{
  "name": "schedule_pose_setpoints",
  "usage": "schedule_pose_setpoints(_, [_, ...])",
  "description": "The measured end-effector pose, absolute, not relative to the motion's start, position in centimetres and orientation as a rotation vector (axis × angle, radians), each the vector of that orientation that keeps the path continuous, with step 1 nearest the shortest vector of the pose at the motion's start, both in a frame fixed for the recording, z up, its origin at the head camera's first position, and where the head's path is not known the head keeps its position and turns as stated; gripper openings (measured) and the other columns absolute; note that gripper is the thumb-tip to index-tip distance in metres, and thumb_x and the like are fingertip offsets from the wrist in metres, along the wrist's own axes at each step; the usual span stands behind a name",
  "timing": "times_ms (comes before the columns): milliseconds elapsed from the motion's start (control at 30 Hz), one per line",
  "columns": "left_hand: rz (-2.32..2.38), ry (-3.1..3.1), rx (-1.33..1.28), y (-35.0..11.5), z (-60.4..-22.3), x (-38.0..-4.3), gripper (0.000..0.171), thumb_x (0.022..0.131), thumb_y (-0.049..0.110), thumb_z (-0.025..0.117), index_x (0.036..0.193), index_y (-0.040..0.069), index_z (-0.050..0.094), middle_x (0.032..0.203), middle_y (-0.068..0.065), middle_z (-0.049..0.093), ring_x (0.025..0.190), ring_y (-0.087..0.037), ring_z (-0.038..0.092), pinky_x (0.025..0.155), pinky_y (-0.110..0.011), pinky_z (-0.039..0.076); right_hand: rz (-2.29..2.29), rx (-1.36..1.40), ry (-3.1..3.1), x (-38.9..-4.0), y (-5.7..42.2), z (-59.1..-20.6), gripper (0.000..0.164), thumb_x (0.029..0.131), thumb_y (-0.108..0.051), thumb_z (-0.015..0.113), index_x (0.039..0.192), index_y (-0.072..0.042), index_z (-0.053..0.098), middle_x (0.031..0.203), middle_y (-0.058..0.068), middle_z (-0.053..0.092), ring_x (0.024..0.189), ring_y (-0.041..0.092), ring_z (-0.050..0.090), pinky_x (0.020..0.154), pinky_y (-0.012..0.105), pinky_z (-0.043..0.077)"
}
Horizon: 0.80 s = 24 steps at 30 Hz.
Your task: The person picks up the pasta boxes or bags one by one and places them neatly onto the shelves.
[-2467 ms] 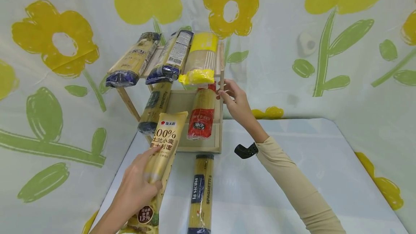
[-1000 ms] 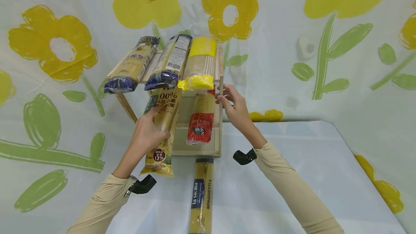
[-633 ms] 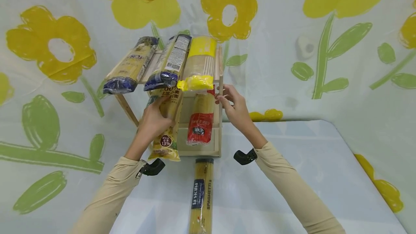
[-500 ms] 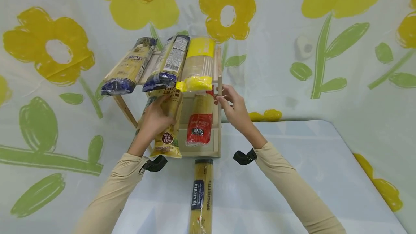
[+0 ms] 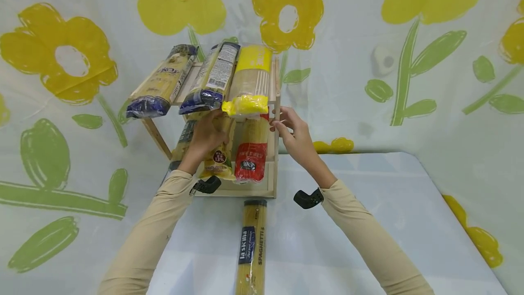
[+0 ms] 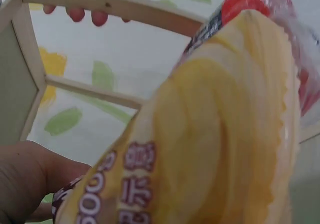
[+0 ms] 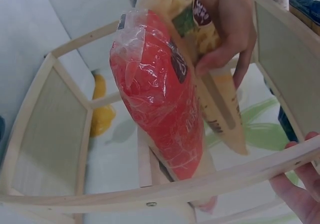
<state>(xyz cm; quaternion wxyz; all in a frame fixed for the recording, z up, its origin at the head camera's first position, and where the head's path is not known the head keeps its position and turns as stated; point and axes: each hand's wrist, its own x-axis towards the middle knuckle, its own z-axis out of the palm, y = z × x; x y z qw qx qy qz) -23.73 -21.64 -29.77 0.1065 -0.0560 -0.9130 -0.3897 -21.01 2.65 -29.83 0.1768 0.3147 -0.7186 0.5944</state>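
Note:
My left hand (image 5: 209, 133) grips a golden pasta bag (image 5: 219, 165) by its middle, on the middle tier of a small wooden rack (image 5: 270, 181). The bag's far end is hidden under the top tier. In the right wrist view the bag slants beside a red spaghetti pack (image 7: 155, 88), with my left thumb lying along its side. That red pack (image 5: 251, 156) is on the right of the tier. My right hand (image 5: 296, 133) holds the rack's right side, its fingers (image 7: 300, 189) curled over the wooden rail (image 7: 225, 179).
On the top tier lie two blue-ended pasta packs (image 5: 159, 83) (image 5: 213, 76) and a yellow-ended pack (image 5: 249, 78). Another spaghetti pack (image 5: 180, 147) sits left of my left hand, partly covered. A la sicilia spaghetti pack (image 5: 251, 245) lies on the table (image 5: 348, 240) before the rack.
My left hand has carried the golden pasta bag from in front of the rack up and forward onto the middle tier, between the two packs. The right hand stays on the rack.

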Motion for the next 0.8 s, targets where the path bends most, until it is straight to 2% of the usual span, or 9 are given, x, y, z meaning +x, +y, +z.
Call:
schedule_pose_setpoints(200, [-1.154, -2.646, -0.172, -22.1, -30.7, -24.8, 0.070, 0.061, -0.004, 0.068, 0.129, -0.003, 0.052, 0.123, -0.022, 0.057, 0.055, -0.019, 0.042, 0.048, -0.029, 0.040, 1.694, 0.906, -2.016, -21.1, 2.7, -29.9, 0.027, 0.095, 0.005, 0.049, 0.123, 0.009, 0.047, 0.097, 0.026, 0.057, 0.086, 0.041, 0.061, 0.073, 0.055, 0.052])
schedule_pose_setpoints(300, [-1.159, -2.648, -0.132, -22.3, -31.2, -25.1, 0.068, 0.060, -0.005, 0.069, 0.127, -0.005, 0.054, 0.091, -0.021, 0.066, 0.044, -0.013, 0.036, 0.044, -0.028, 0.037, 1.699, 0.912, -2.021, -21.1, 2.7, -29.8, 0.028, 0.096, 0.004, 0.049, 0.123, 0.009, 0.047, 0.098, 0.028, 0.057, 0.086, 0.041, 0.061, 0.073, 0.055, 0.052])
schedule_pose_setpoints(367, [-1.180, -2.650, -0.108, -22.4, -31.5, -25.3, 0.066, 0.061, -0.005, 0.070, 0.125, -0.004, 0.056, 0.067, -0.017, 0.062, 0.042, -0.012, 0.033, 0.042, -0.028, 0.034, 1.700, 0.908, -2.028, -21.0, 2.8, -29.8, 0.028, 0.096, 0.004, 0.049, 0.123, 0.009, 0.048, 0.099, 0.029, 0.057, 0.087, 0.041, 0.061, 0.074, 0.054, 0.052])
schedule_pose_setpoints(433, [-1.191, -2.659, -0.086, -22.5, -31.7, -25.4, 0.064, 0.062, -0.004, 0.071, 0.125, -0.004, 0.057, 0.054, -0.013, 0.056, 0.042, -0.013, 0.034, 0.041, -0.028, 0.034, 1.702, 0.907, -2.029, -20.9, 2.7, -29.8, 0.028, 0.095, 0.005, 0.049, 0.123, 0.009, 0.048, 0.099, 0.030, 0.056, 0.087, 0.041, 0.061, 0.074, 0.054, 0.052])
schedule_pose_setpoints(500, [-1.191, -2.676, -0.078, -22.5, -31.7, -25.4, 0.063, 0.063, -0.003, 0.071, 0.124, -0.005, 0.057, 0.060, -0.014, 0.059, 0.045, -0.017, 0.039, 0.043, -0.030, 0.038, 1.700, 0.904, -2.031, -20.9, 2.7, -29.9, 0.028, 0.096, 0.005, 0.049, 0.123, 0.009, 0.048, 0.099, 0.030, 0.056, 0.087, 0.041, 0.061, 0.074, 0.053, 0.053])
schedule_pose_setpoints(567, [-1.170, -2.707, -0.077, -22.6, -31.6, -25.3, 0.061, 0.066, 0.001, 0.073, 0.125, -0.006, 0.056, 0.083, -0.019, 0.066, 0.058, -0.022, 0.050, 0.052, -0.034, 0.047, 1.703, 0.898, -2.032, -21.1, 2.7, -30.2, 0.029, 0.096, 0.005, 0.049, 0.124, 0.008, 0.047, 0.100, 0.029, 0.056, 0.088, 0.040, 0.061, 0.074, 0.053, 0.053])
schedule_pose_setpoints(633, [-1.143, -2.750, -0.086, -22.7, -31.3, -25.3, 0.060, 0.071, 0.007, 0.074, 0.126, -0.006, 0.055, 0.109, -0.023, 0.062, 0.081, -0.030, 0.058, 0.068, -0.041, 0.052, 1.700, 0.894, -2.036, -21.7, 2.7, -30.8, 0.029, 0.096, 0.002, 0.050, 0.125, 0.005, 0.048, 0.100, 0.026, 0.057, 0.088, 0.036, 0.062, 0.075, 0.051, 0.053])
schedule_pose_setpoints(733, [-1.103, -2.835, -0.102, -22.9, -30.8, -25.2, 0.061, 0.076, 0.016, 0.074, 0.129, -0.006, 0.052, 0.131, -0.025, 0.050, 0.110, -0.039, 0.052, 0.088, -0.050, 0.046, 1.694, 0.888, -2.034, -22.8, 2.8, -31.8, 0.030, 0.097, -0.002, 0.050, 0.127, 0.001, 0.048, 0.101, 0.022, 0.058, 0.088, 0.030, 0.062, 0.075, 0.047, 0.054])
schedule_pose_setpoints(800, [-1.094, -2.883, -0.118, -23.1, -30.5, -25.2, 0.061, 0.079, 0.020, 0.073, 0.130, -0.006, 0.051, 0.133, -0.025, 0.049, 0.114, -0.041, 0.049, 0.092, -0.052, 0.043, 1.694, 0.891, -2.028, -22.9, 2.8, -31.9, 0.030, 0.097, -0.004, 0.051, 0.127, 0.000, 0.049, 0.101, 0.022, 0.058, 0.088, 0.029, 0.062, 0.075, 0.046, 0.054])
